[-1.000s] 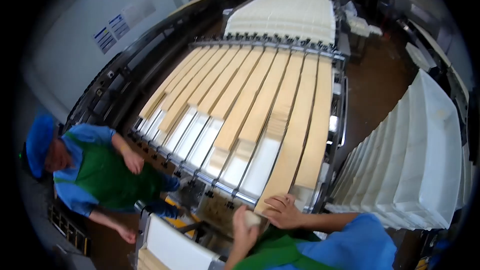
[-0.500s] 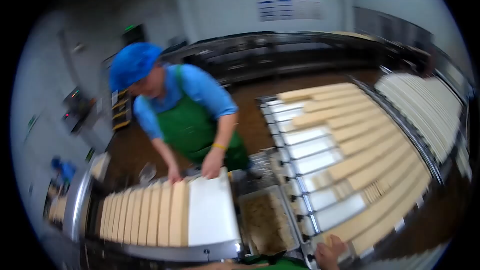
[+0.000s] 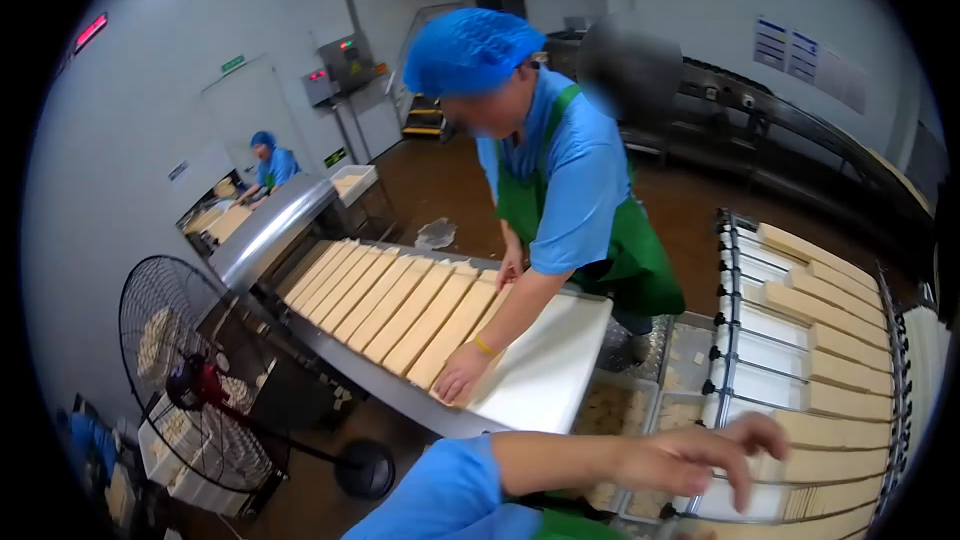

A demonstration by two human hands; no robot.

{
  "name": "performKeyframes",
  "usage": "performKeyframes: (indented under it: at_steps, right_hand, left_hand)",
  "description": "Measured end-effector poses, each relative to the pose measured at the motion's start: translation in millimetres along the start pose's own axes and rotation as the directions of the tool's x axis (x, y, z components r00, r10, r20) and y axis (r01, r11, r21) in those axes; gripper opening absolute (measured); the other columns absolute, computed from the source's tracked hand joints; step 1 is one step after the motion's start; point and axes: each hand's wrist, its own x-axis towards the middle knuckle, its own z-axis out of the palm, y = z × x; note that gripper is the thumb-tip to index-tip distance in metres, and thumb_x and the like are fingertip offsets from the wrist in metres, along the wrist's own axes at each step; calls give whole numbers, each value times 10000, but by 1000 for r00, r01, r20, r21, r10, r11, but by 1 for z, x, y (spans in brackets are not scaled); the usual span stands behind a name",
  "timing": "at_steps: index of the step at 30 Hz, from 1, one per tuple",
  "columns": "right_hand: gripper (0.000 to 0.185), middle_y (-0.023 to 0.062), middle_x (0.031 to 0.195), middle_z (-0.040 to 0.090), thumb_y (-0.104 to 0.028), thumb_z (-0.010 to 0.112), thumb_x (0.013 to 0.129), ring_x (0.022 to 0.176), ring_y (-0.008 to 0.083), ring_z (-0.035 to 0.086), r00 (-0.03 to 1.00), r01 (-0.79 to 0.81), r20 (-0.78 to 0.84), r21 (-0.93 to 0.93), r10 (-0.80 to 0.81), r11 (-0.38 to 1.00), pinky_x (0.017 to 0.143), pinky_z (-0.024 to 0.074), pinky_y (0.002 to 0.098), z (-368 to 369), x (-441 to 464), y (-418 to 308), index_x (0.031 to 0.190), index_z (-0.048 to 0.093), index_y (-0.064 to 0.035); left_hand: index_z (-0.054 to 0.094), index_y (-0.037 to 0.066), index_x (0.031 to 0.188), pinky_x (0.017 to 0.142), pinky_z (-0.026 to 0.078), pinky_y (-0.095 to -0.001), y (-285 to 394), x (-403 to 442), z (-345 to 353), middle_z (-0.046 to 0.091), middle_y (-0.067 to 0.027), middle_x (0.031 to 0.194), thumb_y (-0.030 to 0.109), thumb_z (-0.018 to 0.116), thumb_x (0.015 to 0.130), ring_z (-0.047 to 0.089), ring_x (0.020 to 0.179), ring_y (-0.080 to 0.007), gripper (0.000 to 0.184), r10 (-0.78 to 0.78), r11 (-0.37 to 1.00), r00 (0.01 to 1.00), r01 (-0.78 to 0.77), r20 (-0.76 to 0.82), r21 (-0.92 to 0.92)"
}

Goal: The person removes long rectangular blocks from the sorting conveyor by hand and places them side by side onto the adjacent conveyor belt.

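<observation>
My left hand [image 3: 695, 460] reaches across to the right, fingers apart and loosely bent, with nothing held in it. It hangs over the near left part of a rack with white surfaces and dark cross bars [image 3: 765, 380]. Long beige slabs [image 3: 845, 368] lie in rows on this rack, and one near the bottom has several cuts across it. My right hand is out of view. A co-worker in a blue cap and green apron [image 3: 640, 250] has both hands on the last of the beige slabs [image 3: 420, 315] lined up on the conveyor.
The conveyor's bare white end [image 3: 560, 345] lies left of my arm. Trays with crumbs [image 3: 618, 410] stand between conveyor and rack. A floor fan [image 3: 200, 380] and white crates [image 3: 165, 440] are at left. Another person [image 3: 272, 165] works farther back.
My view has swung left. My left hand has come up from the bottom edge and over the rack. My right hand, earlier at a slab's end, has left view. The co-worker's hands moved along the slab.
</observation>
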Motion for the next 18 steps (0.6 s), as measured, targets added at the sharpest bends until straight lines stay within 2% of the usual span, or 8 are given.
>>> performKeyframes:
  at_steps: [1, 2, 3, 4, 7, 9, 11, 18]
  right_hand:
    - [435, 208, 1110, 610, -415, 640, 816, 954, 410, 592, 895, -371, 291, 60, 339, 927, 840, 475, 493, -21, 10, -20, 1090, 617, -78]
    - [430, 208, 1115, 607, -411, 639, 817, 958, 410, 589, 864, -436, 290, 21, 412, 900, 841, 473, 493, -25, 11, -26, 1089, 617, -79]
    - [425, 208, 1120, 604, -407, 638, 818, 963, 409, 587, 924, -340, 190, 13, 331, 940, 842, 472, 493, -19, 12, -25, 1088, 617, -79]
    - [421, 207, 1124, 601, -403, 637, 819, 968, 408, 584, 978, -205, 47, -16, 205, 979, 844, 470, 493, -10, 9, -22, 1087, 617, -80]
    - [407, 207, 1138, 592, -391, 634, 822, 982, 406, 576, 980, 25, -194, -126, -49, 992, 848, 465, 494, 11, 10, -23, 1084, 617, -81]
    - [397, 206, 1147, 586, -383, 632, 823, 991, 404, 571, 971, 56, -222, -149, -88, 987, 851, 462, 494, 15, 12, -24, 1082, 616, -82]
    - [388, 205, 1156, 580, -375, 631, 825, 1001, 402, 565, 966, 75, -234, -167, -114, 983, 854, 459, 495, 19, 14, -28, 1080, 616, -83]
    - [356, 203, 1189, 559, -346, 624, 831, 1034, 397, 547, 951, 104, -268, -190, -154, 976, 863, 448, 496, 26, 15, -32, 1073, 615, -86]
  left_hand:
    - [642, 59, 951, 1001, 297, -382, 4, 20, 15, 380, -89, 1291, 349, 437, 978, 383, 1193, -211, 356, 134, 981, 989, -123, 62, -153]
    - [608, -8, 1028, 1028, 256, -428, 4, 26, 20, 405, -166, 1277, 505, 376, 941, 363, 1208, -278, 570, 75, 996, 996, -71, 54, -60]
    - [574, -76, 1105, 1056, 214, -474, 3, 28, 26, 430, -242, 1263, 661, 315, 903, 343, 1222, -346, 807, 14, 1000, 999, -15, 39, 28]
    - [574, -76, 1105, 1056, 214, -474, 3, 33, 34, 430, -242, 1263, 661, 315, 903, 343, 1222, -346, 807, 13, 999, 1000, -14, 14, 35]
    - [626, 17, 983, 982, 300, -418, 3, 53, 56, 467, -144, 1200, 463, 438, 926, 437, 1131, -249, 487, 146, 867, 987, -94, 69, -489]
    - [643, 48, 942, 957, 328, -399, 5, 59, 64, 479, -111, 1179, 397, 478, 934, 469, 1100, -216, 386, 195, 764, 978, -108, 68, -636]
    - [626, -59, 1083, 1109, 115, -438, 11, 63, 64, 411, -176, 1347, 655, -25, 908, 294, 1295, -275, 982, 227, 916, 957, -146, 182, -375]
    - [592, -80, 1111, 1116, 121, -441, 3, 59, 68, 403, -199, 1355, 641, -73, 902, 297, 1300, -278, 1002, 254, 834, 942, -100, 218, -542]
